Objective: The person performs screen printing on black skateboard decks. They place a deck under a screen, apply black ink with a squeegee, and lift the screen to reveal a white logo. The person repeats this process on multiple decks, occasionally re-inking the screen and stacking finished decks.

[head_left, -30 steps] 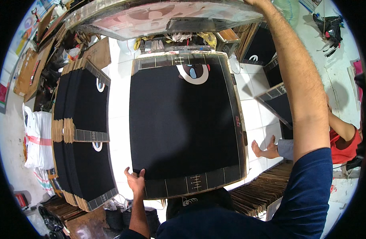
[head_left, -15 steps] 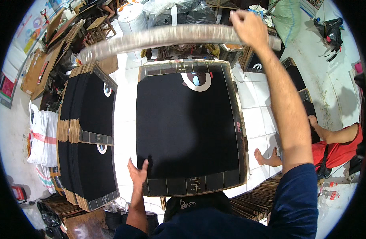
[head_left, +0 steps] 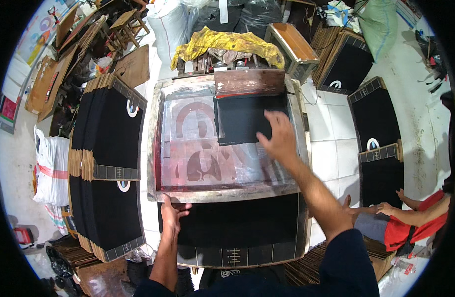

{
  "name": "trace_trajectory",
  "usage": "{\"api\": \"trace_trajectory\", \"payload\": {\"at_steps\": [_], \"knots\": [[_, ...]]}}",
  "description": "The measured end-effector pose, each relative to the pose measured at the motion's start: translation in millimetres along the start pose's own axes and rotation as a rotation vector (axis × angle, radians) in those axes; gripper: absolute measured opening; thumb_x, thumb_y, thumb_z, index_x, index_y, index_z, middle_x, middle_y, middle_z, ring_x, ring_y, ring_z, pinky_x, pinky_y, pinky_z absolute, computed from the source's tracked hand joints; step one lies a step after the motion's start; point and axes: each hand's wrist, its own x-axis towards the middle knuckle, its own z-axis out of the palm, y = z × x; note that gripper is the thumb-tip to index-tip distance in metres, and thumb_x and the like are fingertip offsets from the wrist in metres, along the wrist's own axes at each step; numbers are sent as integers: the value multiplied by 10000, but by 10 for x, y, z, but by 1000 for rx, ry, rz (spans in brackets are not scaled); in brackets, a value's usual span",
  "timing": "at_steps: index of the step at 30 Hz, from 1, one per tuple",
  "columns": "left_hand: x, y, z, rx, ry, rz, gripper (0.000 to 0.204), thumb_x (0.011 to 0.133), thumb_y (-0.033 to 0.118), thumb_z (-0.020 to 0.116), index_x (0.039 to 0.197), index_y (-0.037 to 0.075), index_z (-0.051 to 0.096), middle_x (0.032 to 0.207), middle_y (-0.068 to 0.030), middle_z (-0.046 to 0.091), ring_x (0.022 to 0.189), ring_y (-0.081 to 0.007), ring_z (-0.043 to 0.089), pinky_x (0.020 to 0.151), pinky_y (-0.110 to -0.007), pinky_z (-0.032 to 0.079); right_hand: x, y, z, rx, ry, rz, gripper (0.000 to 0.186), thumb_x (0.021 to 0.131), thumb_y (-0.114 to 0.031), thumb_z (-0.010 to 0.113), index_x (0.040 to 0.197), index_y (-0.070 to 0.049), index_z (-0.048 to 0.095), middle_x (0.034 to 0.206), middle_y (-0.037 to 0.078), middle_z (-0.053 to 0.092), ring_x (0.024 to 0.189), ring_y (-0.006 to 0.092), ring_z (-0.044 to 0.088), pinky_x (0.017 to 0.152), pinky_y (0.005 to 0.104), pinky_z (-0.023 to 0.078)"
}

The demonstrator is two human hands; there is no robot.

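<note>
A screen printing frame [head_left: 188,195], with a translucent mesh showing curved shapes, a dark rectangular patch and a brown wooden strip [head_left: 250,81], lies over the upper part of a black cloth-covered board [head_left: 232,222]. My left hand [head_left: 173,215] is at the frame's lower left corner, fingertips against its edge, fingers apart. My right hand [head_left: 277,133] is open over the dark patch [head_left: 240,111] in the frame's upper right, fingers loosely spread and holding nothing.
Stacked black-covered boards [head_left: 103,119] stand left, more boards [head_left: 373,114] right. A person in red [head_left: 420,222] sits at lower right. Yellow cloth [head_left: 222,44], a wooden box [head_left: 292,44] and sacks [head_left: 165,39] are behind the frame. White floor tiles [head_left: 331,153] show between.
The raised frame has come down over the board. My right hand has let go of its top and moved lower. My left hand remains near the lower left.
</note>
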Motion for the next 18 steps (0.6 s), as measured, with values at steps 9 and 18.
{"api": "trace_trajectory", "payload": {"at_steps": [9,18], "knots": [[-99,-474,376,1429,146,965,602,810,420,844,1295,116,657,1457,-196,550,1403,-426,453,1152,-634,309,1831,536,688,-365,-369,-160,777,715,-188,903,1387,-30,548,1305,138,632,1245,327,592,1045,432,474],[124,-720,352,1362,150,1089,753,750,404,857,1426,192,602,1607,-196,396,1522,-465,252,1198,-726,134,1551,484,653,-279,-107,-178,374,754,-203,861,1076,-122,688,1024,63,742,1020,285,687,873,461,478]]}}
